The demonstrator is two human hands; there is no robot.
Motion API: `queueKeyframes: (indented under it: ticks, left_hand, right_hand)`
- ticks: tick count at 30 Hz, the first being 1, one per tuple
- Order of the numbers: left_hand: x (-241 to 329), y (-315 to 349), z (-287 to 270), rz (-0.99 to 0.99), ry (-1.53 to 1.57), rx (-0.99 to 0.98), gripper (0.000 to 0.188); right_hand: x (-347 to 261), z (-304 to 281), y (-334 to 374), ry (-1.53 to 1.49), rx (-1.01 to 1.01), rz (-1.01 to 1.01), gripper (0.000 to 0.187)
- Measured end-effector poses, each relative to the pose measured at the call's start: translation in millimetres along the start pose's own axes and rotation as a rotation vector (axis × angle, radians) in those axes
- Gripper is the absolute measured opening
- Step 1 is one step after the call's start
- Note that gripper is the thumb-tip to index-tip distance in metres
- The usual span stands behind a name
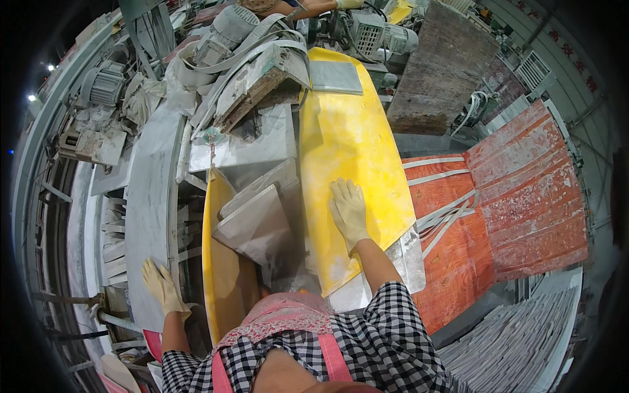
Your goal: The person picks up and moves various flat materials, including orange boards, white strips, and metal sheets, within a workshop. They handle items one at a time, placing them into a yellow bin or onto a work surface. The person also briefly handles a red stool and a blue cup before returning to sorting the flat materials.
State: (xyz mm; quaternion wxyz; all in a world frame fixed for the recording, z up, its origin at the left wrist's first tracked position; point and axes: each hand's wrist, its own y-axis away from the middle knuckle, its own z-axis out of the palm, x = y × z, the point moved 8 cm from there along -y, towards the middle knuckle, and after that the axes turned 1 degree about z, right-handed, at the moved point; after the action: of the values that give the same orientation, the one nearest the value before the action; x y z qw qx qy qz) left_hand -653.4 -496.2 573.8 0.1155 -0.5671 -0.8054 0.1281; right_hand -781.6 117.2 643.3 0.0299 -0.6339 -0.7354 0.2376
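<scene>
My right hand, in a cream rubber glove, lies palm down with its fingers stretched out on a long yellow sheet. It holds nothing. My left hand, gloved the same way, rests with fingers extended at the edge of a long grey stone slab on the left. A grey rectangular tile lies at the far end of the yellow sheet, out of reach of both hands. Between my arms, a brownish-grey square tile leans at a tilt beside a second yellow panel.
A machine with a rusty metal housing, a motor and hoses stands ahead. To the right are an orange board with white straps and a stack of thin grey slabs. At the top, another person's gloved hand shows.
</scene>
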Motion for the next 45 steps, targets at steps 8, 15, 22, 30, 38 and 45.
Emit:
queueKeyframes:
  ticks: [8, 15, 22, 30, 38, 45]
  left_hand:
    - [-2.4, -1.0, 3.9, -0.010, -0.033, -0.015, 0.051]
    - [-3.9, -0.8, 4.9, -0.005, -0.024, 0.002, 0.052]
    - [-0.6, -1.9, 1.4, -0.018, -0.025, -0.024, 0.051]
    - [2.8, -2.2, -3.3, -0.010, -0.021, 0.001, 0.051]
    - [-0.2, -1.7, 1.1, -0.001, -0.031, -0.001, 0.052]
    - [0.8, -0.4, -0.1, -0.020, -0.015, -0.036, 0.051]
  right_hand:
    - [-9.6, -14.7, -1.3, 0.042, 0.149, -0.075, 0.034]
    - [-2.5, -4.4, -1.7, -0.017, 0.005, 0.008, 0.042]
    - [-1.2, -2.6, -1.0, -0.014, 0.000, 0.013, 0.043]
    - [0.3, -1.7, -0.1, -0.034, -0.003, 0.014, 0.042]
    - [0.3, -2.1, -0.3, -0.033, -0.002, 0.020, 0.043]
    - [1.4, 0.5, -0.4, -0.046, -0.027, 0.017, 0.042]
